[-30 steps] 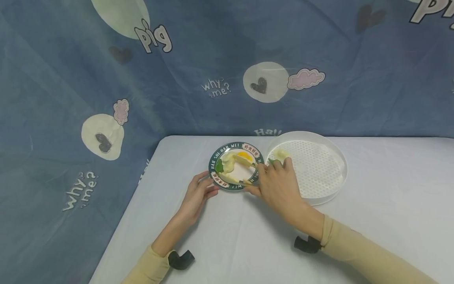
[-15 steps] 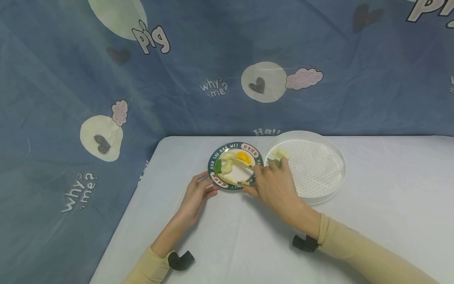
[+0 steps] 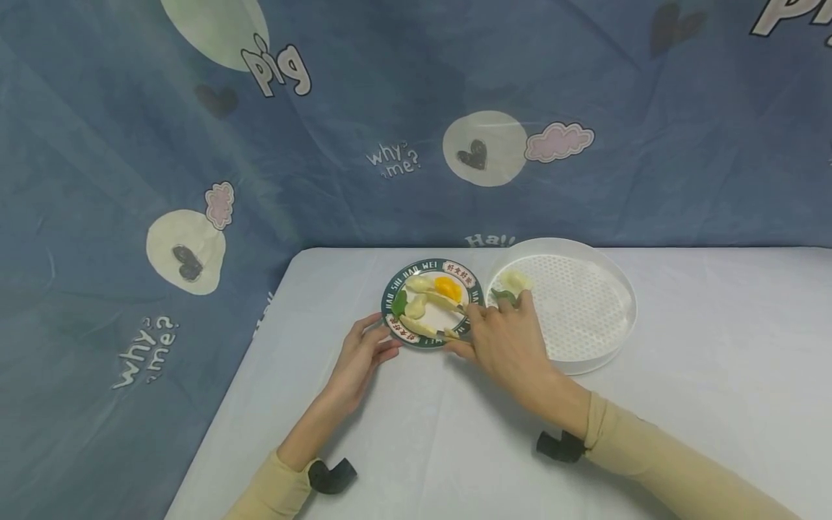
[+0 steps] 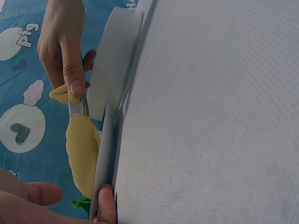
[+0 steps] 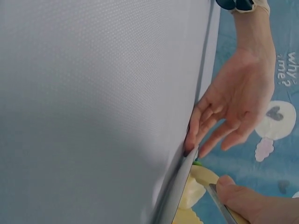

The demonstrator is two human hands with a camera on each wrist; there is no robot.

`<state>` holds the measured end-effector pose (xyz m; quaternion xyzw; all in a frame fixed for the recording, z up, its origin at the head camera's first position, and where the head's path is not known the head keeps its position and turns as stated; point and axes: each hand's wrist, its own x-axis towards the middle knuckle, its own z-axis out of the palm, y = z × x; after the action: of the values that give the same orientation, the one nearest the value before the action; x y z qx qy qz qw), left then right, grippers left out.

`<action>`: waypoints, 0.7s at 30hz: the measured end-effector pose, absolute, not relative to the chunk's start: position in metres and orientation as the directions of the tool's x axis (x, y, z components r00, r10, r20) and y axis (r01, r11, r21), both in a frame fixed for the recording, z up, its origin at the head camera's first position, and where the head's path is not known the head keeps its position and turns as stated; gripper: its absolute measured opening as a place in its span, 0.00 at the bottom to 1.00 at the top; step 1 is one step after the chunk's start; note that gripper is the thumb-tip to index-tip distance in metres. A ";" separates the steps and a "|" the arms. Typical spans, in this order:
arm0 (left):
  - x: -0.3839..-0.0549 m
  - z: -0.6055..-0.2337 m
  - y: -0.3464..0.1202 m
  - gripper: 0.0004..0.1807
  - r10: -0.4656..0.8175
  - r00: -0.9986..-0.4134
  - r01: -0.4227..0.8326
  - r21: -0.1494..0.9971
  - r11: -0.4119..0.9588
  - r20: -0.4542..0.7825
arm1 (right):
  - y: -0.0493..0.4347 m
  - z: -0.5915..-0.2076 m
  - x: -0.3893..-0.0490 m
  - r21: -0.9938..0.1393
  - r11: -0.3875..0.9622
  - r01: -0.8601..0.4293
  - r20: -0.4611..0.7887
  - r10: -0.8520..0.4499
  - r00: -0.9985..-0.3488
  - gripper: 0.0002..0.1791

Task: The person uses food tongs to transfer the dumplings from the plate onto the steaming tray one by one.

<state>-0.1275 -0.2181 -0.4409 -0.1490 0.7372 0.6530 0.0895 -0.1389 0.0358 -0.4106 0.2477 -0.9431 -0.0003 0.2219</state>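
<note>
In the head view a small plate (image 3: 396,284) with a green lettered rim stands on the table. My left hand (image 3: 357,361) touches its near-left rim with relaxed fingers; one finger (image 4: 106,205) lies against the underside in the left wrist view. My right hand (image 3: 510,339) grips yellow-tipped tongs (image 4: 83,149) with a metal shank. Their two arms are spread over the plate, with a pale lump (image 3: 415,307) between them. Another pale piece (image 3: 419,283), a bright yellow piece (image 3: 447,289) and a green leaf-like piece (image 3: 399,303) lie on the plate.
A round white tray (image 3: 627,318) with a perforated base stands right of the plate, close beside it. Inside are a pale piece (image 3: 516,280) and a green piece (image 3: 503,295), partly behind my right hand. A blue printed cloth (image 3: 364,202) hangs behind the white table (image 3: 715,361).
The tongs' upper arm has shifted toward me, uncovering more of the bright yellow piece. The pale pieces on the plate now show apart from each other. My left hand stays at the rim.
</note>
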 end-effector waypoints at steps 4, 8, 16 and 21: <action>-0.128 -0.441 -0.217 0.35 -0.101 -0.940 -0.336 0.936 0.105 -0.326 | 0.037 -0.411 -0.138 0.088 0.882 -0.463 0.412 -0.456 -0.789 0.37; -0.128 -0.441 -0.217 0.34 -0.099 -0.940 -0.335 0.937 0.101 -0.325 | 0.040 -0.409 -0.135 0.079 0.885 -0.458 0.405 -0.448 -0.797 0.37; -0.128 -0.440 -0.217 0.35 -0.106 -0.938 -0.338 0.937 0.085 -0.329 | 0.049 -0.398 -0.128 0.063 0.901 -0.429 0.325 -0.425 -0.845 0.38; -0.128 -0.440 -0.217 0.35 -0.109 -0.938 -0.340 0.936 0.090 -0.330 | 0.058 -0.391 -0.125 0.033 0.910 -0.413 0.313 -0.402 -0.861 0.38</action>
<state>-0.1279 -0.2170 -0.4401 -0.1531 0.7331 0.6568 0.0879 -0.1249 0.0577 -0.3910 0.2111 -0.9644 0.0178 0.1585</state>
